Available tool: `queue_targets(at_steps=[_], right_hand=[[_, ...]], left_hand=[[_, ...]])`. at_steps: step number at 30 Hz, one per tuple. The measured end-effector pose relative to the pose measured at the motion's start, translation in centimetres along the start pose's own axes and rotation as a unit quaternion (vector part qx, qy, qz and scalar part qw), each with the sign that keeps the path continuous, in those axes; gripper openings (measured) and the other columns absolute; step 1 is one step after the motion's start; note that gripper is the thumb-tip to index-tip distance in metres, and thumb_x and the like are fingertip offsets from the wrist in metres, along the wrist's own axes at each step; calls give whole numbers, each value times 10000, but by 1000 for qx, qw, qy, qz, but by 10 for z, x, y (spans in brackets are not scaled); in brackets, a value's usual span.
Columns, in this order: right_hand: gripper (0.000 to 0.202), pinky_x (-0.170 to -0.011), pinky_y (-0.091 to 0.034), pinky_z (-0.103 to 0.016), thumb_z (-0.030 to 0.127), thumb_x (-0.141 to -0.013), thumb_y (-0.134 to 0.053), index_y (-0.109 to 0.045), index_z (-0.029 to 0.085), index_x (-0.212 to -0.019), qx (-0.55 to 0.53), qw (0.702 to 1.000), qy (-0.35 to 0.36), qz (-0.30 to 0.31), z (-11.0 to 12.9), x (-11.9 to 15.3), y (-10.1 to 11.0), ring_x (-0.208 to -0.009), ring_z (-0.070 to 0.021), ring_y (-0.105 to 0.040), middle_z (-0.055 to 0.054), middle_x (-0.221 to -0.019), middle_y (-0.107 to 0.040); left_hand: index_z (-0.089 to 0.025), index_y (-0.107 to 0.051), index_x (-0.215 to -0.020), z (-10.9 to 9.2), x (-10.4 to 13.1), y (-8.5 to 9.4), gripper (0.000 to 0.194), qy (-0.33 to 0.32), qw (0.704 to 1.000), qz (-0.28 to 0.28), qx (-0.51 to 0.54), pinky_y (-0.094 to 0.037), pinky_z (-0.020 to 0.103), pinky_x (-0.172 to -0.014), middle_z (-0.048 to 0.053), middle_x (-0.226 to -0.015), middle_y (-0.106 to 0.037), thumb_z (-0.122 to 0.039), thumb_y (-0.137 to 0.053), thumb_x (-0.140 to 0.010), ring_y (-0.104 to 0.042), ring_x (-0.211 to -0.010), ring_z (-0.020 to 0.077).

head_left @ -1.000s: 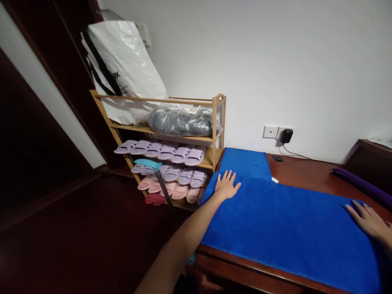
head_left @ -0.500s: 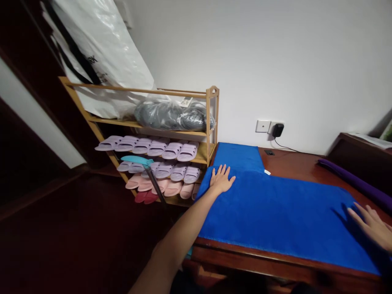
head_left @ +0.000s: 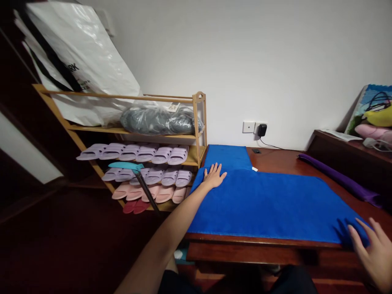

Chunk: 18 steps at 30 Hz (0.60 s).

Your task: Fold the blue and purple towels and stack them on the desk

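Note:
A blue cloth (head_left: 263,204) lies spread over the wooden table (head_left: 281,159), its front edge along the table's front. Behind its left part, a narrower blue piece (head_left: 228,156) reaches back to the wall; I cannot tell whether it is the same cloth. A small white tag (head_left: 255,169) sticks out near the step between them. My left hand (head_left: 214,176) rests flat on the cloth's left side, fingers spread. Over the right front corner is my right hand (head_left: 372,245), its fingers apart and holding nothing; a shadow falls on the cloth beside it.
Left of the table stands a wooden shoe rack (head_left: 199,122) with lilac slippers (head_left: 147,152), pink slippers and a white bag (head_left: 85,53). A teal-topped handle (head_left: 127,165) leans before it. A purple cloth roll (head_left: 339,179) and a plugged-in black adapter (head_left: 261,130) are toward the right.
The view has swung to the right, showing more of the right-hand shelf. My right hand has come nearer the cloth's front corner. My left hand stays flat on the cloth.

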State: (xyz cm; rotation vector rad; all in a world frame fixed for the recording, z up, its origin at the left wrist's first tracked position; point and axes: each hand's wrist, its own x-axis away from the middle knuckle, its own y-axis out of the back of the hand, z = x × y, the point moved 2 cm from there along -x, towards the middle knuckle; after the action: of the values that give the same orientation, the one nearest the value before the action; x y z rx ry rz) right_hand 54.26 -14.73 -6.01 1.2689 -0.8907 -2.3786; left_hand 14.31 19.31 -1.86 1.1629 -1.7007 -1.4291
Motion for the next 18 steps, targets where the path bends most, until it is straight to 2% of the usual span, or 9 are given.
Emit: queue_targets(at_steps=[2,3,4,5,6,8,10,13,18], right_hand=[[558,-1025,-383,-494,609,-790,-413,-398,493,-1336,-91,996,-15,1,42,34,7,-1180,-323,-506,26,-1357,-493],[541,-993,-436,-470,601,-786,-445,-469,446,-1304,-123,991,-26,46,63,52,5,-1102,-317,-569,13,-1269,-572],[538,-915,-500,-431,602,-788,-458,-519,391,-1279,-134,985,-48,95,82,71,1,-1037,-304,-610,2,-1204,-617],[547,-785,-553,-372,615,-782,-462,-579,326,-1231,-159,980,-56,105,100,88,-4,-934,-284,-652,-20,-1114,-664],[540,-708,-557,-302,599,-786,-477,-611,280,-1200,-181,976,-49,111,117,103,-9,-859,-249,-670,-30,-1065,-683],[505,-553,-510,-204,529,-833,-456,-613,235,-1213,-183,975,-22,123,145,125,-22,-603,-146,-642,-42,-955,-709],[474,-439,-425,-170,440,-882,-413,-579,216,-1265,-160,980,-2,116,164,136,-33,-403,-78,-509,-29,-757,-701],[444,-364,-319,-188,356,-902,-390,-575,198,-1274,-103,990,33,90,179,141,-39,-314,-79,-403,16,-462,-536],[445,-357,-278,-199,261,-896,-427,-499,192,-1329,-54,993,94,38,187,138,-39,-276,-80,-328,52,-361,-375]], left_hand=[[-206,-309,-1440,-16,-4,8,602,-31,999,-15,3,-173,506,-1089,112,-1530,-218,-530,-282,-933,-179,-1397,281],[-208,-393,-1394,-28,-8,12,553,-47,999,-21,4,-199,477,-1084,114,-1502,-289,-505,-328,-931,-230,-1377,280],[-208,-482,-1324,-41,-13,14,491,-62,998,-25,4,-233,448,-1071,116,-1450,-379,-473,-374,-926,-298,-1342,279],[-209,-562,-1235,-56,-19,15,419,-75,997,-25,5,-274,422,-1048,111,-1363,-479,-441,-409,-921,-377,-1285,274],[-212,-615,-1153,-71,-25,15,357,-87,996,-23,6,-311,404,-1017,103,-1263,-554,-412,-440,-914,-440,-1221,269],[-216,-657,-1054,-102,-40,10,279,-110,994,-19,8,-346,380,-973,87,-1148,-597,-363,-470,-908,-486,-1143,257],[-217,-666,-1019,-127,-54,2,255,-129,992,-15,8,-342,379,-962,85,-1136,-583,-319,-455,-920,-474,-1133,252],[-236,-646,-1052,-151,-71,-15,256,-160,987,4,9,-326,393,-966,77,-1169,-546,-298,-425,-938,-435,-1152,245],[-243,-563,-1125,-164,-92,-36,251,-193,980,56,8,-281,421,-998,69,-1236,-483,-345,-487,-909,-374,-1196,244]])
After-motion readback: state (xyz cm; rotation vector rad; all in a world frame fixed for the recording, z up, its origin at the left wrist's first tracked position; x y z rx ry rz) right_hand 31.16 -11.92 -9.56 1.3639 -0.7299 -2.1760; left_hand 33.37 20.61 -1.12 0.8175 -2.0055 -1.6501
